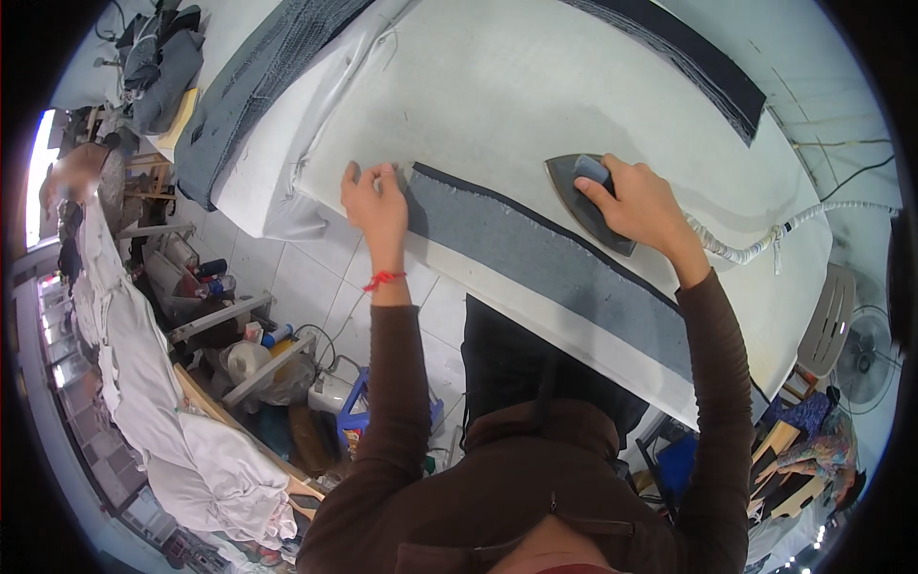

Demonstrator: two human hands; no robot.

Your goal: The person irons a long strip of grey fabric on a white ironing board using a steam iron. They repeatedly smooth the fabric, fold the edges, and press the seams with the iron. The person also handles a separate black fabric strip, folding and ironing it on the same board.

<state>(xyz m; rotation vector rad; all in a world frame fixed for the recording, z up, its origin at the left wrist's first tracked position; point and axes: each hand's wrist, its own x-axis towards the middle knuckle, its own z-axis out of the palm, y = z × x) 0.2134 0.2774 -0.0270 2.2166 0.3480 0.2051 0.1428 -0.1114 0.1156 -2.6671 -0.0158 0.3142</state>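
Note:
My right hand [639, 206] is wrapped round the handle of a clothes iron [600, 222]. The iron's grey soleplate shows to the left of my fingers, just beyond the dark far edge of a grey-blue denim strip [535, 253]. That strip lies flat and lengthwise along the near edge of the white padded ironing table [459, 86]. Beside the strip's left end is my left hand [376, 206], its fingers loosely bent and apart with no cloth visible in them. A red string circles the left wrist.
From the iron's side a white wrapped hose [736, 251] runs right. Dark denim pieces [698, 67] lie at the far edge, and more denim [251, 100] hangs over the left side. Left below stands a metal-framed rack holding bottles and bags; white cloth [153, 383] covers another table. A fan [865, 344] stands right.

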